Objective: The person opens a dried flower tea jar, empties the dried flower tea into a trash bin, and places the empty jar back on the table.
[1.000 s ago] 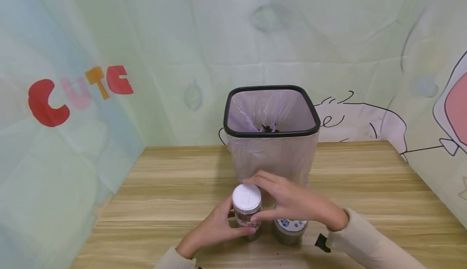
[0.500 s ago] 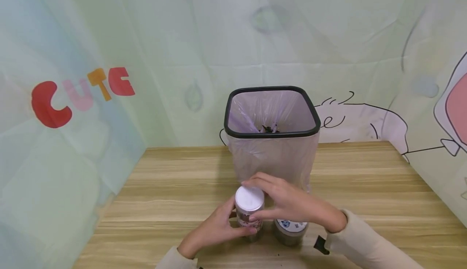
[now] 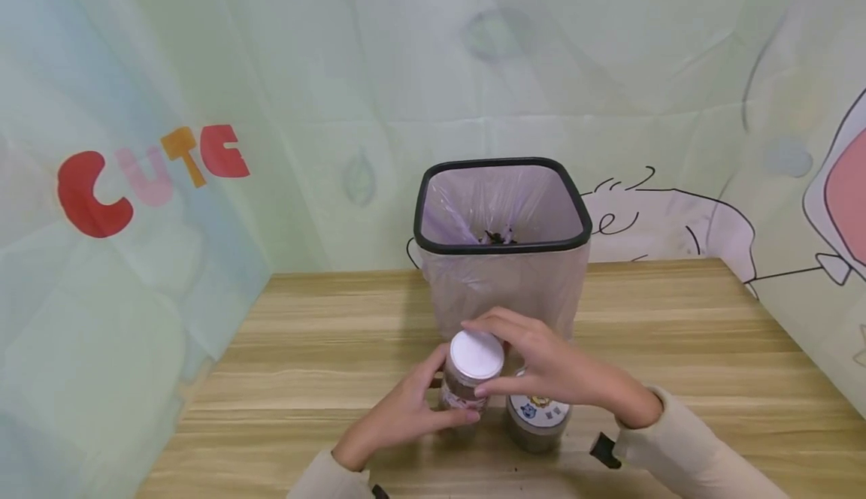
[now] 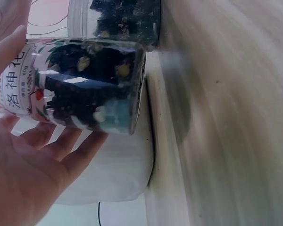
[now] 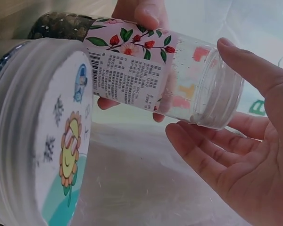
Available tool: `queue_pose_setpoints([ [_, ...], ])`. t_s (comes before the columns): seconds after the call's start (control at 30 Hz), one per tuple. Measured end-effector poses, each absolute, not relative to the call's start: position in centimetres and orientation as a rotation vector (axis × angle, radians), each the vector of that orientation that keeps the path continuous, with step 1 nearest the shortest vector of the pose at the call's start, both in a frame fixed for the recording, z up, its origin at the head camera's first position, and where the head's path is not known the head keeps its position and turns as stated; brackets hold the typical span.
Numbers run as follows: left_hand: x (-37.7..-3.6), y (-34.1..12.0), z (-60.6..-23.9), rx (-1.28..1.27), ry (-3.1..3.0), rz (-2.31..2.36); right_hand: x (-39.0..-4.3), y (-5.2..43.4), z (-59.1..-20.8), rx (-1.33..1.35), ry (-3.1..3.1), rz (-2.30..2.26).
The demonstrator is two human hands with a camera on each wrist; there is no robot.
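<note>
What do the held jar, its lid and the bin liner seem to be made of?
Held jar: clear, glossy plastic or glass; dark contents show through under bright reflections.
Lid: probably plastic, its white top looking matte and even.
Bin liner: likely thin, shiny plastic film, translucent and wrinkled.

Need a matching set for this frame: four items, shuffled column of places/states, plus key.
1. pink-labelled jar
2. sunflower-lid jar
3. bin
4. right hand

A. black-rimmed, lined with a plastic bag
B. at the top end of the held jar
C. held off the table by the left hand
D. standing on the table, in front of the bin

Pairs: 1-C, 2-D, 3-A, 4-B
</note>
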State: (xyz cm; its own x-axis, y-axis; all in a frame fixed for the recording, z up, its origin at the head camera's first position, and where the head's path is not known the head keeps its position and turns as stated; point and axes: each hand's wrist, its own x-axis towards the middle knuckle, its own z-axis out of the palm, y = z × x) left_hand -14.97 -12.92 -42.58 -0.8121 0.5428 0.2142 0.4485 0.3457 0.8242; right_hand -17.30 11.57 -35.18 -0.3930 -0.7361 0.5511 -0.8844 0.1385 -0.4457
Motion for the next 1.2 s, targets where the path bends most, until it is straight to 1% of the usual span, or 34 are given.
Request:
queue_pose_setpoints([
  [0.1,-15.1,-12.9,-42.3,0.926,2.509,1.469,-17.2,11.9,-35.1,1.585,-2.242,1.175],
  [0.23,-15.4,-12.8,-42.0,0.994,2.519,1.454,-17.0,12.3,-34.9,1.568,-2.282,1.251],
  [0.57,-15.5,-12.3,-41.3,1.169,2.571,1.384,-16.9,13.2,-34.0,1.590,-2.334,1.220],
  [0.93,-15.4,-12.1,-41.0,1.181,2.610,1.339,-17.3,13.7,-33.4,1.670,-2.264,0.943],
  [1.2,-15.2,-12.2,-41.0,1.217,2.614,1.256,-17.5,14.2,-33.2,1.809,-2.248,1.021],
])
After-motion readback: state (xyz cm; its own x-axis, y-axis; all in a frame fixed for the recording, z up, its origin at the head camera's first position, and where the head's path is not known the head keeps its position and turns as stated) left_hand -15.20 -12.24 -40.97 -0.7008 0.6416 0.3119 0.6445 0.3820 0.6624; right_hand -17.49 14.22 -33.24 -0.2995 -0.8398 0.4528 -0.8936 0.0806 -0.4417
